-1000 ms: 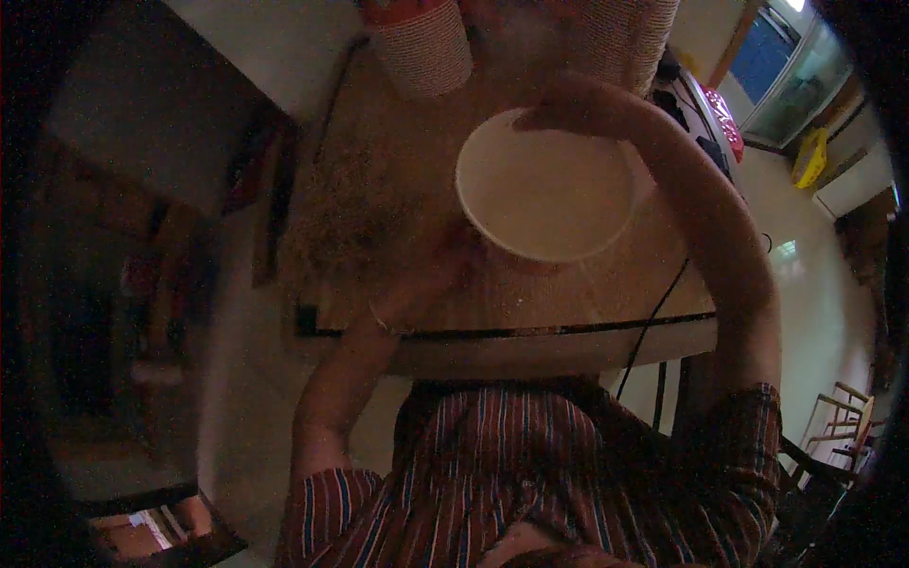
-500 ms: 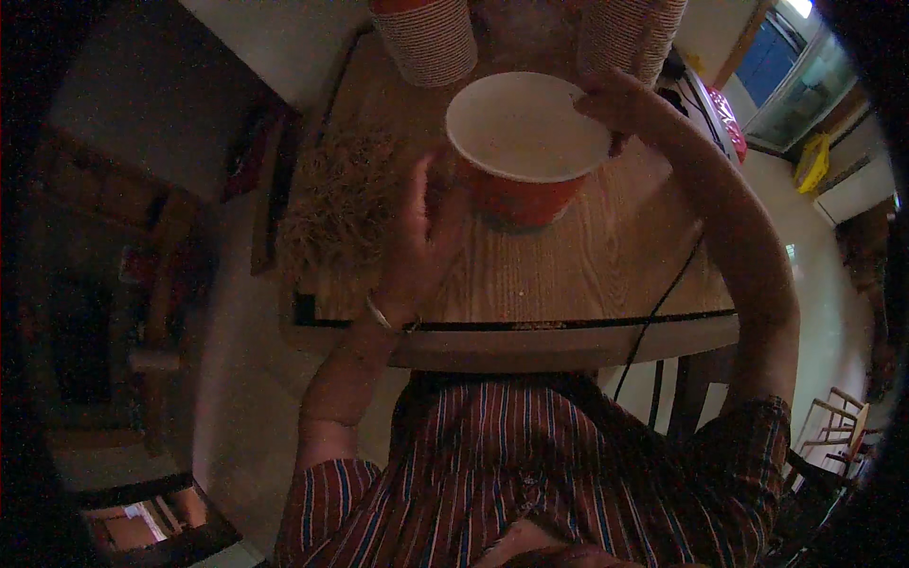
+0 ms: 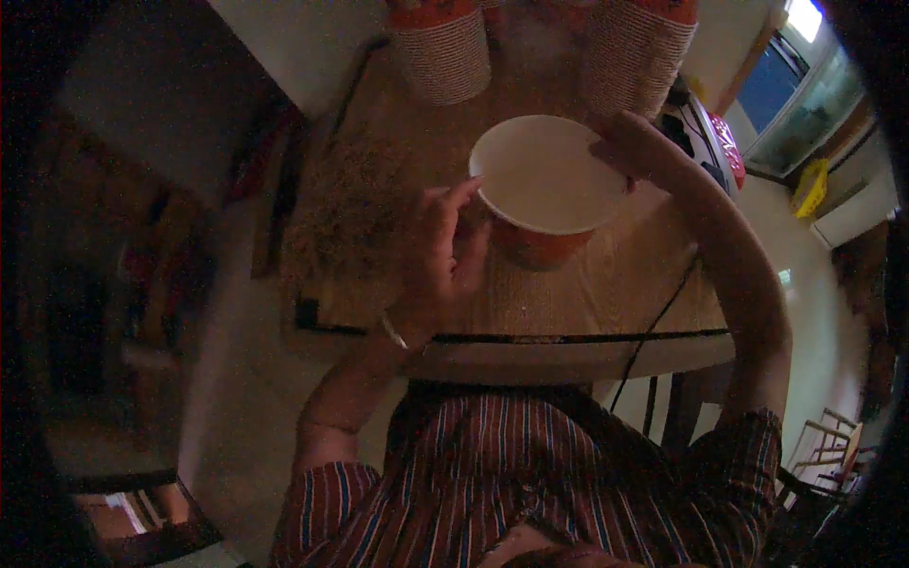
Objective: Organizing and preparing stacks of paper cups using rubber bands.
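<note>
A large paper bucket (image 3: 544,175), white inside with a red outer wall, stands near the middle of the wooden table, its open mouth toward me. My right hand (image 3: 636,150) grips its rim on the far right side, fingers partly hidden by the bucket. At the left side, my left hand (image 3: 447,248), with a light bangle on the wrist, has a fingertip on the rim and its lower fingers by the red wall. The bucket seems to be held between both hands. Nothing can be made out inside it.
Stacks of nested paper buckets stand at the far left (image 3: 443,57) and far right (image 3: 644,57) of the table (image 3: 568,308). Left of my left hand lies a heap of thin brown strands (image 3: 350,204). A dark cable (image 3: 653,327) runs over the front edge.
The bucket appears lower in the picture, as does the table's far part, so my view has shifted. My left hand's fingers have come up to the rim; the right hand keeps its hold.
</note>
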`<control>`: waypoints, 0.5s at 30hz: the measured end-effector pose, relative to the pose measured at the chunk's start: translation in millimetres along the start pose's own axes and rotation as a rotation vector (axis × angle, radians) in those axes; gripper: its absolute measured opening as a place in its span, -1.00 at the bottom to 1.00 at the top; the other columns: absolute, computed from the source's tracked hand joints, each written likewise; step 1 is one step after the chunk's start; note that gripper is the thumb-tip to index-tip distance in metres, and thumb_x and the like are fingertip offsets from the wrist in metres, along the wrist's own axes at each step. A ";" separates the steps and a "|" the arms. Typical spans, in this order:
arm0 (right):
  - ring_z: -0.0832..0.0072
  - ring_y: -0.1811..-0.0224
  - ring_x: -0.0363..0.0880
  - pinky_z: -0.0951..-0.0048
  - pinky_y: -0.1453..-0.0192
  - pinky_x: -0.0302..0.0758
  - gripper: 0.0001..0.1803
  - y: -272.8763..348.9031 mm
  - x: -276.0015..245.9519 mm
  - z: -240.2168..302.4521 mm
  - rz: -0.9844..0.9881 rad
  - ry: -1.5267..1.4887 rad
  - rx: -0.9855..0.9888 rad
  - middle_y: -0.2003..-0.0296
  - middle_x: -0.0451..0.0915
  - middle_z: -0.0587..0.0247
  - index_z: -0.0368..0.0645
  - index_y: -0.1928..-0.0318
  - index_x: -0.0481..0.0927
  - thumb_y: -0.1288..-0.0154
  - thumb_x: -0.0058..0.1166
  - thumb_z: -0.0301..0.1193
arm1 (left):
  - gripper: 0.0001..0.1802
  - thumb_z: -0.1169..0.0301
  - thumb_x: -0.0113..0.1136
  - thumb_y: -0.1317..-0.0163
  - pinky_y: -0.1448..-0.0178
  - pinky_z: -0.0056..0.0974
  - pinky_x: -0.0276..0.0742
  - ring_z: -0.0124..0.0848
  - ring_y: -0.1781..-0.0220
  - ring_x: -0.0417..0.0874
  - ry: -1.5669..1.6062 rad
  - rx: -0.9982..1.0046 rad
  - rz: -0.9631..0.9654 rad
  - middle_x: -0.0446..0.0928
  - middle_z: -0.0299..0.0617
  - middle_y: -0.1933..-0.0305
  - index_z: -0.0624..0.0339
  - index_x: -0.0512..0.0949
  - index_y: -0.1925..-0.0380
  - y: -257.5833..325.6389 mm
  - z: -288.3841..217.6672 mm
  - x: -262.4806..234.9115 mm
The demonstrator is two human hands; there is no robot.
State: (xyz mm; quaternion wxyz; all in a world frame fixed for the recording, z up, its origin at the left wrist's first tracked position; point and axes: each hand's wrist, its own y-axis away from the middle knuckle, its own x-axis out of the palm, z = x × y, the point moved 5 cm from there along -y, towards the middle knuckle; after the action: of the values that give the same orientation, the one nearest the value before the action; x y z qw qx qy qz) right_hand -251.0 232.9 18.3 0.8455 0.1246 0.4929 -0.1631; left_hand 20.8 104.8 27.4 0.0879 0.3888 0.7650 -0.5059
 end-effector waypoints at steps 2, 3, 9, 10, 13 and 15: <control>0.38 0.59 0.63 0.35 0.65 0.60 -0.65 4.4 3.0 2.8 -0.036 -0.114 0.090 0.46 0.62 0.08 -0.31 -0.06 0.54 -0.31 -0.04 -0.42 | -0.48 0.55 0.16 -0.24 -0.02 -0.18 0.48 -0.19 0.08 0.52 -0.028 -0.029 0.038 0.45 -0.03 0.09 0.19 0.37 -0.22 4.2 7.6 -0.9; 0.41 0.60 0.62 0.37 0.66 0.58 -0.65 9.7 4.5 4.1 -0.083 -0.230 0.194 0.47 0.61 0.10 -0.30 -0.06 0.55 -0.33 -0.04 -0.41 | -0.48 0.58 0.12 -0.24 -0.04 -0.18 0.47 -0.18 0.08 0.52 -0.047 -0.046 0.085 0.44 -0.04 0.09 0.17 0.37 -0.23 6.6 10.6 0.3; 0.48 0.63 0.60 0.42 0.65 0.54 -0.63 38.7 16.1 33.6 -0.094 -0.319 0.382 0.46 0.62 0.14 -0.28 -0.07 0.53 -0.38 0.02 -0.30 | -0.46 0.69 -0.01 -0.20 -0.07 -0.20 0.45 -0.19 0.08 0.51 0.130 -0.133 0.102 0.43 -0.05 0.07 0.16 0.38 -0.22 7.1 7.3 0.3; 0.48 0.63 0.60 0.42 0.65 0.54 -0.63 40.9 14.9 39.8 -0.091 -0.322 0.385 0.46 0.62 0.14 -0.28 -0.07 0.53 -0.38 0.02 -0.30 | -0.46 0.69 -0.01 -0.20 -0.07 -0.20 0.45 -0.19 0.08 0.51 0.131 -0.136 0.106 0.43 -0.05 0.07 0.16 0.38 -0.22 9.5 14.2 1.7; 0.48 0.61 0.62 0.42 0.63 0.56 -0.62 47.6 24.0 39.4 0.049 -0.278 0.423 0.45 0.62 0.14 -0.28 -0.12 0.49 -0.41 0.01 -0.32 | -0.46 0.71 -0.02 -0.17 -0.07 -0.22 0.45 -0.22 0.10 0.52 0.106 -0.122 0.085 0.43 -0.08 0.06 0.16 0.42 -0.19 12.9 28.4 0.3; 0.49 0.61 0.64 0.40 0.62 0.56 -0.64 53.1 33.1 31.8 0.133 0.322 0.071 0.43 0.62 0.14 -0.22 -0.16 0.47 -0.42 -0.05 -0.39 | -0.48 0.73 -0.05 -0.16 -0.07 -0.23 0.46 -0.24 0.05 0.53 0.137 -0.195 0.153 0.45 -0.09 0.07 0.17 0.47 -0.14 6.5 28.0 3.8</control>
State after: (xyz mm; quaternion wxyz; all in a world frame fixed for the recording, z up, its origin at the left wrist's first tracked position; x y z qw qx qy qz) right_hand -189.4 264.7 7.4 0.7596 0.2111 0.6066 -0.1019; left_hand 15.5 84.3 7.6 0.1112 0.4692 0.7827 -0.3935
